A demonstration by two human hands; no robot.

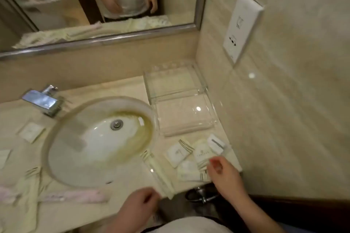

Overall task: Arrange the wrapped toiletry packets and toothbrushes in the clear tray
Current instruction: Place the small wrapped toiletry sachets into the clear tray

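Note:
The clear tray (206, 89) stands in the back right corner of the counter, with a raised back level and a lower front one. Several white wrapped packets (177, 154) lie in a loose pile just in front of it. My right hand (226, 175) hovers over the pile's near side, thumb and fingers curled above a striped packet (203, 157); blur hides whether it pinches one. My left hand (140, 202) sits at the counter's front edge, fingers curled at the end of a long wrapped packet (161, 178). Pink wrapped toothbrushes (75, 196) lie front left.
The oval sink (98, 138) fills the counter's middle, with a chrome faucet (42, 101) behind it. More packets (31, 131) lie left of the basin. The right wall carries a white socket plate (240, 26). A mirror (102, 40) runs along the back.

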